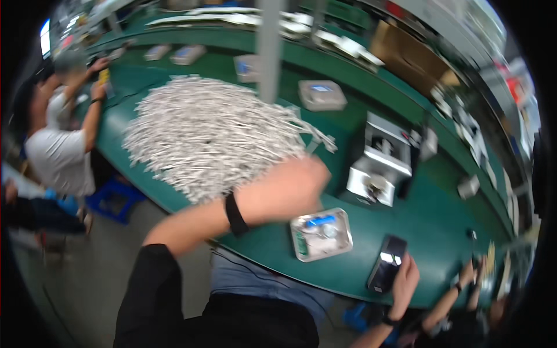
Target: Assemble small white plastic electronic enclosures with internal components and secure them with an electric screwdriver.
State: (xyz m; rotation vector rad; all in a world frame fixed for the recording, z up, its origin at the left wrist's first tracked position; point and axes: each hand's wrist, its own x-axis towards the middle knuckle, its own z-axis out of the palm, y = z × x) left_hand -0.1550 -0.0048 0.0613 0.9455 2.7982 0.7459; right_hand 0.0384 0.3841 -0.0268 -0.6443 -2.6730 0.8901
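Green bench (pixel 435 226): largest thing here. Its near edge runs in front of the person's jeans, curving in this view. Bare surface lies between tray and phone, and a broader stretch right of the silver-and-black machine (pixel 387 168), which, with the grey post (pixel 268 58), bounds room on the far side.

Pile (pixel 209 136): a wide, low heap of thin white pieces, tangled in all directions, left of the machine; looser pieces trail off at its right end.

Left arm: reaches in from lower left, black sleeve (pixel 154 290) to the elbow, forearm bare, dark wristband (pixel 235 213) on. Left hand (pixel 290 185) is over the pile's near right border, knuckles up, just beyond the tray. Blurred; I cannot tell whether its fingers are clenched, loose or grasping a piece.

Tray (pixel 331 254): shallow, pale, rounded corners, a blue item inside.

Right hand (pixel 408 281): enters from the lower edge, fingers upward against the phone's right side; grasp or mere contact, cannot tell.

Phone (pixel 387 267): dark, glossy, pale reflections, tilted, right of the tray.
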